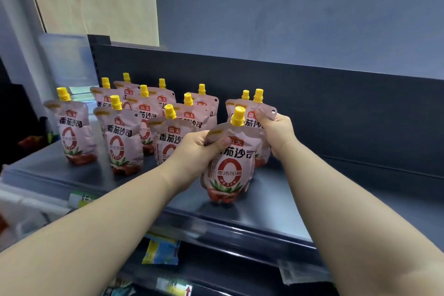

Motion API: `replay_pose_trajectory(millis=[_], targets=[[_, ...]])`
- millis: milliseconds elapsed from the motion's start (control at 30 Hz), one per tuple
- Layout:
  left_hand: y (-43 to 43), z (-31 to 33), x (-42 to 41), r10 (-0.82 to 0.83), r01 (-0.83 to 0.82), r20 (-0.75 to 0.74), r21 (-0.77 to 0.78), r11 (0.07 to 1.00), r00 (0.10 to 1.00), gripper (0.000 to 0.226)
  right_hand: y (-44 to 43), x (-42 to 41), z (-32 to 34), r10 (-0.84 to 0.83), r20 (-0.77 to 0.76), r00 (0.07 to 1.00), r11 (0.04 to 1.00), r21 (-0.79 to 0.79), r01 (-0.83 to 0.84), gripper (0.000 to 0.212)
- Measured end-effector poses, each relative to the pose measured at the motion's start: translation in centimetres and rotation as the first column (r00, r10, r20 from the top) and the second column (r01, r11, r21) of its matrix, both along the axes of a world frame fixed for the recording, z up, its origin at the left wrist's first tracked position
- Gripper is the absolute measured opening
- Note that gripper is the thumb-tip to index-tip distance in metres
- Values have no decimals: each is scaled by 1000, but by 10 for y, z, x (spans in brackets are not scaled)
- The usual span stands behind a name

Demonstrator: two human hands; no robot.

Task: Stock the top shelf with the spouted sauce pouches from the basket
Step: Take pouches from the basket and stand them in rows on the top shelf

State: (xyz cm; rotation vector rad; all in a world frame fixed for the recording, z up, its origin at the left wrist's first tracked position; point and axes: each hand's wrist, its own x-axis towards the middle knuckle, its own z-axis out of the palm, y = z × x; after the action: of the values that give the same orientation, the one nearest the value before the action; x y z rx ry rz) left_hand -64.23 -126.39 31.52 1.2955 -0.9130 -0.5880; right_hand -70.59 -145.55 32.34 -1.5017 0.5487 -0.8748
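Note:
Several pink sauce pouches with yellow spout caps stand in rows on the dark top shelf. My left hand pinches the upper left corner of the front pouch, which stands upright near the shelf's front edge. My right hand grips the top right corner of the pouch behind it, at the right end of the rows. Another pouch stands just behind that one. The basket is not in view.
The shelf's dark back panel rises behind the pouches. To the right of my hands the shelf surface is bare. Lower shelves below hold coloured packets and price tags. A clear plastic box stands at the far left.

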Motion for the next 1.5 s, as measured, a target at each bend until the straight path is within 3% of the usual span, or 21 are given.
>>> replay_pose_trajectory(millis=[233, 467, 600, 733, 900, 1067, 1233, 1500], targets=[[-3, -3, 2, 36, -36, 13, 1, 999, 999, 19, -18, 20, -9, 100, -83, 992, 994, -38, -103, 19], [-14, -13, 2, 51, -51, 53, 7, 999, 997, 15, -28, 33, -21, 137, -98, 986, 990, 45, -133, 19], [-18, -11, 6, 96, -104, 132, 57, 993, 987, 19, -35, 33, -17, 201, -124, 972, 980, 17, -200, 18], [-16, 14, 12, 76, -129, 380, 116, 985, 922, 32, -41, 29, -12, 203, -144, 969, 977, -40, -211, 13], [-17, 45, 10, -107, -128, 604, 334, 934, 790, 20, -41, 27, -10, 236, -152, 960, 966, -69, -249, 14], [-27, 55, 13, -127, -238, 707, 395, 887, 696, 24, -35, 29, -12, 236, -142, 961, 966, -76, -248, 17], [-31, 55, 18, -133, -251, 698, 419, 872, 703, 11, -31, 26, -9, 205, -172, 963, 966, -120, -227, 17], [-36, 57, 20, -168, -266, 747, 424, 866, 644, 24, -29, 6, 0, 153, -179, 972, 966, -181, -185, 8]])
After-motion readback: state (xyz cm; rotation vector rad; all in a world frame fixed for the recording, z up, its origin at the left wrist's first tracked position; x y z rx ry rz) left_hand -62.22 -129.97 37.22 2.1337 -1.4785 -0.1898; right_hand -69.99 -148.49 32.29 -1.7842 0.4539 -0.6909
